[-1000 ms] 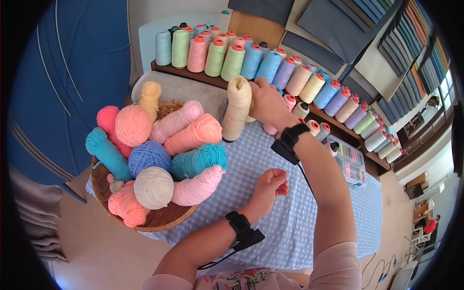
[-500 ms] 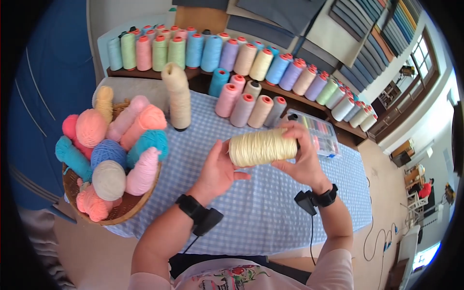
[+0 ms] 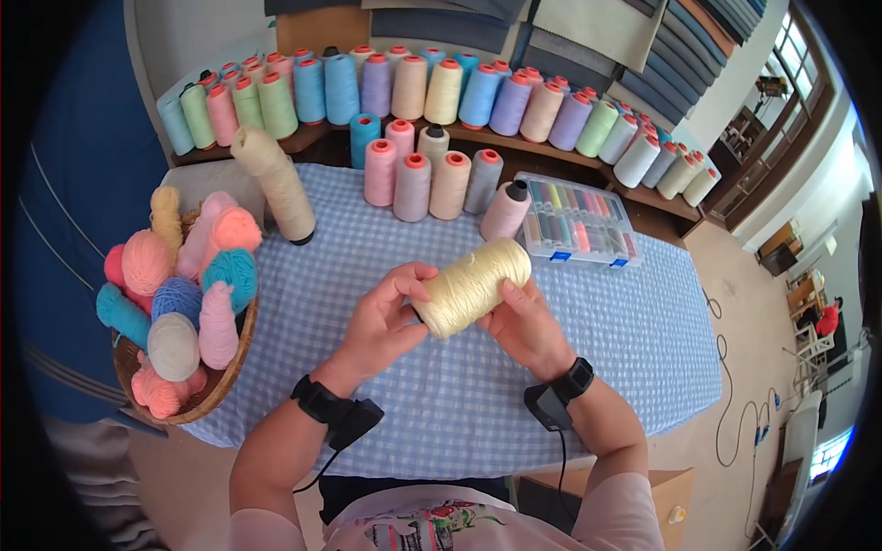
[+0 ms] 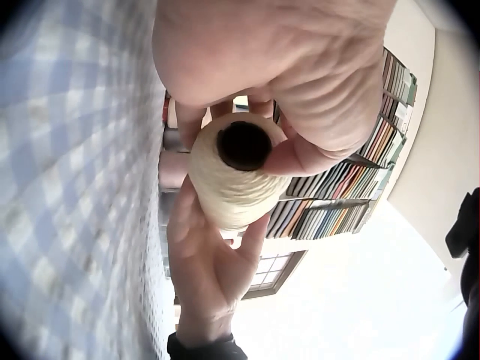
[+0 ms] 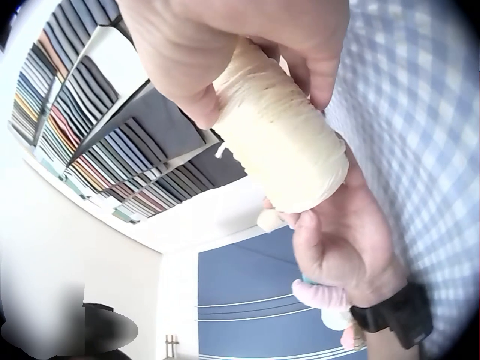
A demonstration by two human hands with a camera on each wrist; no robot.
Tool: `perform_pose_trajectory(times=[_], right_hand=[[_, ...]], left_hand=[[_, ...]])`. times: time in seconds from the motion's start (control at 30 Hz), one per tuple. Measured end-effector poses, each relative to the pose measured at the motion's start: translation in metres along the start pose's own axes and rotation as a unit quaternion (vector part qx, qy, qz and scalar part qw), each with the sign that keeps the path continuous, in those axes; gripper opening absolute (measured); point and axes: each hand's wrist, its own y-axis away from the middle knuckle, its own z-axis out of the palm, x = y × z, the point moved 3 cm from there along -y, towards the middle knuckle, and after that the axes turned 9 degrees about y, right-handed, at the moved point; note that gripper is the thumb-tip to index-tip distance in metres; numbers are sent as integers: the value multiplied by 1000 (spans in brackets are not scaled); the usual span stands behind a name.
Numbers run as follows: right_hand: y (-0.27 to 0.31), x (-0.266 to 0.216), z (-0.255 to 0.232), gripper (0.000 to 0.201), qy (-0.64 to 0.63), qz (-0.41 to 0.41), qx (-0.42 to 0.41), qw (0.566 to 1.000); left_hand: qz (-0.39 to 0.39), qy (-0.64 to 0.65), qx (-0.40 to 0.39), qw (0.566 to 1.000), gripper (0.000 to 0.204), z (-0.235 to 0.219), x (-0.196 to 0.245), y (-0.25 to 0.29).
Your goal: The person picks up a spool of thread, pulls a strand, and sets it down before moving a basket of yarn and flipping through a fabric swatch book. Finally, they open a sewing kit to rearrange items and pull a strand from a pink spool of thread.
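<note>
A cream yarn cone (image 3: 473, 286) is held above the checked cloth, tilted with its right end higher. The left hand (image 3: 381, 321) grips its lower left end, fingers on top and thumb below. At the other end the right hand (image 3: 528, 331) holds it with the thumb on the near side. In the left wrist view the dark hollow end of the cone (image 4: 238, 199) faces the camera, with the left hand (image 4: 277, 67) at its rim and the right hand (image 4: 210, 262) beyond. The right wrist view shows the cone (image 5: 281, 142) between the right hand (image 5: 247, 37) and left hand (image 5: 349, 240).
A wicker basket (image 3: 241, 354) of yarn balls stands at the left, a tall beige cone (image 3: 280, 188) behind it. Several thread cones (image 3: 413, 188) stand at the table's back, before a shelf of more cones. A clear thread box (image 3: 583, 220) lies back right, beside a pink cone (image 3: 505, 213).
The right hand has brought the cream cone from the back of the table to the front, where both hands now hold it. The cone has tilted, and the head view has shifted right.
</note>
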Motion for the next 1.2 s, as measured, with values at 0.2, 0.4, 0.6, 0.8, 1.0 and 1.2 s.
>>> perform_pose_trajectory(times=[0.2,0.4,0.6,0.8,1.0,1.2], right_hand=[[1,10,-8,55,-60,6,-19,998],[5,12,2,63,-42,11,-60,997],[10,17,11,74,-51,48,-103,992],[14,18,14,74,2,64,-85,994],[14,21,14,74,39,63,-107,992],[15,20,15,74,43,76,-104,991]], left_hand=[[-34,72,33,996,48,11,2,-1],[-31,32,-41,998,47,15,-4,4],[54,-154,-59,985,34,26,14,3],[8,-20,55,998,20,15,10,6],[69,-167,65,981,13,17,17,5],[87,-255,44,962,9,18,23,3]])
